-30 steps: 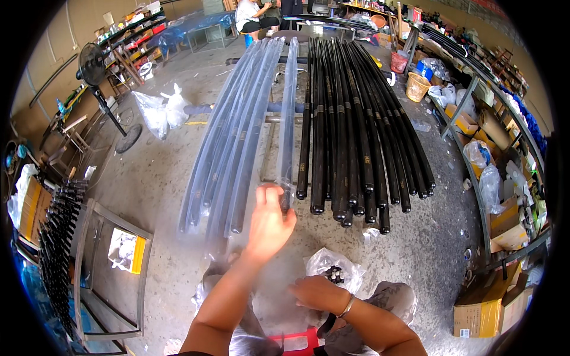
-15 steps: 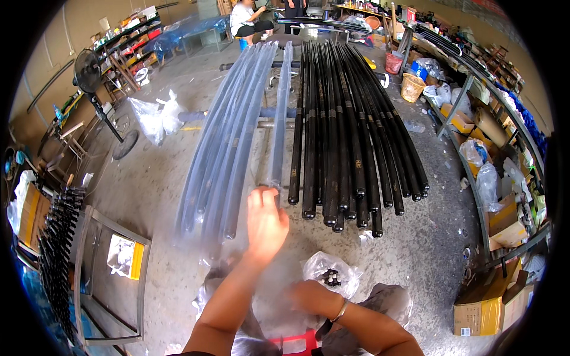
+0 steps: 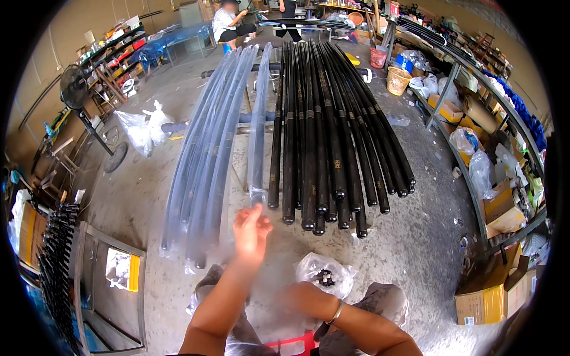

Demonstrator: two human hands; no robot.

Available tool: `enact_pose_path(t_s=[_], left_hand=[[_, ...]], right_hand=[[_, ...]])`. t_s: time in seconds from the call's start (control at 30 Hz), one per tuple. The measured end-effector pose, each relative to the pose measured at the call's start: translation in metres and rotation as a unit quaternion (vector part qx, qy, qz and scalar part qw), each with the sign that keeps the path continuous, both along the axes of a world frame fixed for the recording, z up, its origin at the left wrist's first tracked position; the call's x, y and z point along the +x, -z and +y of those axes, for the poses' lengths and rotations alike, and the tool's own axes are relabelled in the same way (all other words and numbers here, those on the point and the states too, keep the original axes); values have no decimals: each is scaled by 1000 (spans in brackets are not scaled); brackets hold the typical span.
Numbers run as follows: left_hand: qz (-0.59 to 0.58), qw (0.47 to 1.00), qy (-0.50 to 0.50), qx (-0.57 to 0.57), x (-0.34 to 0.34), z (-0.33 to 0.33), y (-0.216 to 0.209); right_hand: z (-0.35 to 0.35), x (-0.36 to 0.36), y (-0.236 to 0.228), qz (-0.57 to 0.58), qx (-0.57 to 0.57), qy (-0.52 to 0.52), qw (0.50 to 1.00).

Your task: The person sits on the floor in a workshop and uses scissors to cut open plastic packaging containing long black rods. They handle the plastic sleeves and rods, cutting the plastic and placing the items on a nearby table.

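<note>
Slender black rods (image 3: 309, 172) lie side by side in front of me, pointing away, with rounded ends toward me. To their left, several rods in clear plastic sleeves (image 3: 217, 154) form another group. A single sleeved rod (image 3: 256, 130) lies between the groups. My left hand (image 3: 252, 232) is at its near end, fingers loosely bent and apart, the fingertips by the sleeve's end; whether they touch is unclear. My right hand (image 3: 300, 299), smeared by motion, is low over my lap, beside an open clear bag (image 3: 325, 274) of small black and whitish pieces. Its fingers cannot be made out.
At the left are a metal frame (image 3: 142, 296), a bundle of black rods (image 3: 57, 273) and a standing fan (image 3: 74, 88). A loaded shelf rack (image 3: 454, 98) and cardboard boxes (image 3: 478, 305) line the right. A seated person (image 3: 225, 24) works farther back.
My left hand has drawn back slightly toward me from the single sleeved rod's end, and its fingers have loosened. The whole scene has shifted left in view. My right hand stays low and blurred.
</note>
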State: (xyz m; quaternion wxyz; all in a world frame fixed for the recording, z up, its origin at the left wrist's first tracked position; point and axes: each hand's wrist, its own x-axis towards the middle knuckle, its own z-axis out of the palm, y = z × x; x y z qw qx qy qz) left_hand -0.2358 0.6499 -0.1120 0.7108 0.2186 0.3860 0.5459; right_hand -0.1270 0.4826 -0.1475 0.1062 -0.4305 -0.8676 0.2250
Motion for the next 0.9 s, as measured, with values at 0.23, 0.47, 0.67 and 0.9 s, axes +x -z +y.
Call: enact_pose_path(t_s=[0.23,0.47,0.67,0.9], left_hand=[[-73,997,13,-27,-6,2,-2],[-105,993,48,-2,-11,-5,-24],[-119,991,45,-43,-21,6,-23],[-137,985,54,-87,-21,6,-34]], right_hand=[[-1,-1,-4,-9,-23,4,1000],[0,-5,5,-3,-23,-3,1000],[1,-6,14,24,0,-19,1000],[0,-6,18,56,32,-4,998]])
